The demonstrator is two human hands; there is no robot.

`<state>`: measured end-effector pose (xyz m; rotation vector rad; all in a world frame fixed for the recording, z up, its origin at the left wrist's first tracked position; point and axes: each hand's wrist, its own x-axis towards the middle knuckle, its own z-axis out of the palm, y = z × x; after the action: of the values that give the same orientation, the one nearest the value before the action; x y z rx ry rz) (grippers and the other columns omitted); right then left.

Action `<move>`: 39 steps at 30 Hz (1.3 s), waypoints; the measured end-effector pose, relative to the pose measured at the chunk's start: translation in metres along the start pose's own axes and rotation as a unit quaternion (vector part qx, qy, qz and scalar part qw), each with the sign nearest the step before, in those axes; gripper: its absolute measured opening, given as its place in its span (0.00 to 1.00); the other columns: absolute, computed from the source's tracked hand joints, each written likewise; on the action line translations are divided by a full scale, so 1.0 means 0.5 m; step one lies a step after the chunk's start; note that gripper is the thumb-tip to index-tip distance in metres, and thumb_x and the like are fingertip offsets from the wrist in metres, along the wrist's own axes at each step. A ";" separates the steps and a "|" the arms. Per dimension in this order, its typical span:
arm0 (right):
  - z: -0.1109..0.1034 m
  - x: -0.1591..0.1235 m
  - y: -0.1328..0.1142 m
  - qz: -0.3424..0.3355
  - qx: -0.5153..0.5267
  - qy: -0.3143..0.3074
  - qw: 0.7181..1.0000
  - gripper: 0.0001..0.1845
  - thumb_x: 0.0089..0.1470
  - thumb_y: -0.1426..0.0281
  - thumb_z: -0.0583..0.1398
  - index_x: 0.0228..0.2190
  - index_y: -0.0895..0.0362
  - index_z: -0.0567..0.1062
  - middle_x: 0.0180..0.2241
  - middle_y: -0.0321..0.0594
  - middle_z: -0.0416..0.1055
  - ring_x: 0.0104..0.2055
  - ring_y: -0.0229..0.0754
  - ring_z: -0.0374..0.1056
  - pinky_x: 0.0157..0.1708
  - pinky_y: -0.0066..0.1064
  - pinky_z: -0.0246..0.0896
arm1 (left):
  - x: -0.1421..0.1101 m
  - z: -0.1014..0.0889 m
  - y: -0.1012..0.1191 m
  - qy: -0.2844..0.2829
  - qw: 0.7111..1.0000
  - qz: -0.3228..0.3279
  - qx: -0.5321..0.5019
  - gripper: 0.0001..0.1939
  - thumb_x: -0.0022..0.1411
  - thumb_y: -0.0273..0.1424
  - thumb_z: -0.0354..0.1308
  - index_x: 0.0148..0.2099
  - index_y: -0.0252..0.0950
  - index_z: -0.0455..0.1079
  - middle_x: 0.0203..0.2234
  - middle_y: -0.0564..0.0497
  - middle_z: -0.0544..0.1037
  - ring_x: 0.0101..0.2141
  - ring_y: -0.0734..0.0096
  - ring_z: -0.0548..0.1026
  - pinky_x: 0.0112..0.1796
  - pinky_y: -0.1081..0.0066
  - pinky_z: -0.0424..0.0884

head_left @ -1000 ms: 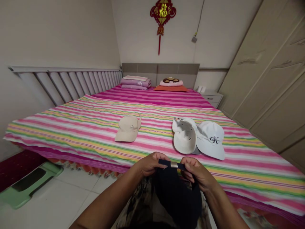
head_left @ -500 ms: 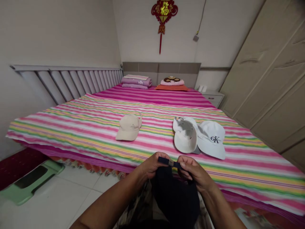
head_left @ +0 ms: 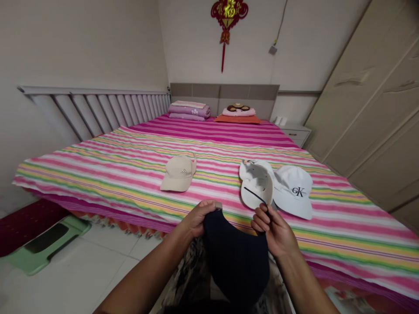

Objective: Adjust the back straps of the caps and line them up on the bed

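Navy baseball cap (head_left: 237, 257) I hold, five o'clock: matt cloth, dull metallic buckle (head_left: 218, 205). Green stool (head_left: 31, 263), eight o'clock: smooth plastic. Chinese knot hanging (head_left: 224, 36), twelve o'clock: glossy gold character (head_left: 230, 8).

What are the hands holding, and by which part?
A dark navy baseball cap: left hand at the metal buckle, right hand on the loose strap.

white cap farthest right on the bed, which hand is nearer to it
Right. The right hand is below and slightly left of the white cap; the left hand, across the dark cap, is farther left.
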<state>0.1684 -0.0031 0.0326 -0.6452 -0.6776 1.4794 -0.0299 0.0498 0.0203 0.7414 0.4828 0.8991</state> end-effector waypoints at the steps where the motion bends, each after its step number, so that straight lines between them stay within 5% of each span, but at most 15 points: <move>1: 0.001 0.002 0.000 0.001 0.004 0.002 1.000 0.11 0.47 0.63 0.59 0.22 0.55 0.63 0.18 0.27 0.39 0.15 0.30 0.38 0.14 0.23 0.46 | -0.003 -0.007 0.003 -0.003 1.000 -0.004 -0.005 0.10 0.41 0.31 0.65 0.24 0.29 0.69 0.15 0.54 0.68 0.17 0.81 0.64 0.22 0.79 0.59; 7: 0.008 0.018 0.008 -0.012 0.075 0.032 0.997 0.08 0.46 0.67 0.60 0.23 0.56 0.65 0.19 0.27 0.41 0.16 0.29 0.39 0.14 0.22 0.47 | -0.049 -0.074 0.003 -0.103 0.992 -0.071 0.012 0.19 0.34 0.29 0.68 0.33 0.27 0.73 0.23 0.46 0.76 0.24 0.73 0.72 0.30 0.75 0.65; 13: 0.002 0.040 0.032 -0.028 0.063 0.045 0.997 0.10 0.46 0.66 0.61 0.22 0.55 0.64 0.17 0.27 0.48 0.15 0.29 0.44 0.14 0.24 0.48 | -0.120 -0.126 -0.057 -0.119 0.984 -0.123 0.057 0.21 0.34 0.29 0.69 0.35 0.30 0.74 0.29 0.46 0.77 0.31 0.69 0.73 0.36 0.74 0.64; 19: 0.039 0.062 0.022 -0.108 -0.006 0.094 0.990 0.12 0.43 0.64 0.62 0.22 0.54 0.63 0.17 0.27 0.56 0.16 0.30 0.51 0.15 0.24 0.49 | -0.135 -0.101 -0.070 -0.059 0.998 0.010 0.003 0.20 0.47 0.30 0.62 0.46 0.34 0.69 0.37 0.44 0.76 0.40 0.64 0.73 0.43 0.69 0.63; 23: 0.054 0.078 0.005 -0.195 -0.162 0.139 0.957 0.11 0.44 0.63 0.62 0.21 0.55 0.66 0.18 0.31 0.64 0.21 0.32 0.57 0.22 0.26 0.53 | -0.120 -0.092 -0.007 0.016 0.993 0.110 -0.033 0.19 0.51 0.25 0.58 0.48 0.35 0.67 0.40 0.45 0.75 0.42 0.64 0.72 0.46 0.68 0.63; 29: 0.028 0.101 0.022 -0.084 -0.280 0.121 0.949 0.14 0.40 0.60 0.63 0.25 0.57 0.72 0.24 0.38 0.71 0.24 0.37 0.63 0.23 0.27 0.54 | -0.079 -0.116 0.094 0.072 0.985 0.153 -0.035 0.22 0.50 0.21 0.57 0.49 0.36 0.66 0.36 0.47 0.77 0.35 0.66 0.75 0.42 0.69 0.68; 33: 0.016 0.102 0.047 -0.038 -0.279 0.114 0.953 0.16 0.37 0.60 0.64 0.28 0.58 0.73 0.26 0.40 0.73 0.25 0.38 0.64 0.23 0.28 0.56 | -0.004 -0.128 0.191 0.068 0.974 0.215 -0.001 0.23 0.49 0.19 0.57 0.49 0.35 0.66 0.33 0.49 0.78 0.34 0.66 0.76 0.39 0.70 0.69; 39: -0.007 0.089 0.078 0.018 -0.282 0.112 0.953 0.17 0.36 0.57 0.64 0.23 0.59 0.71 0.21 0.37 0.70 0.22 0.35 0.61 0.20 0.25 0.53 | 0.150 -0.142 0.394 0.069 0.946 0.315 0.036 0.19 0.54 0.20 0.52 0.49 0.38 0.64 0.29 0.53 0.77 0.29 0.75 0.75 0.39 0.72 0.70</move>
<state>0.1443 0.0412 0.0019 -1.2503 -0.9208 1.2161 -0.1386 0.2190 0.1156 0.9234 0.4049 1.5449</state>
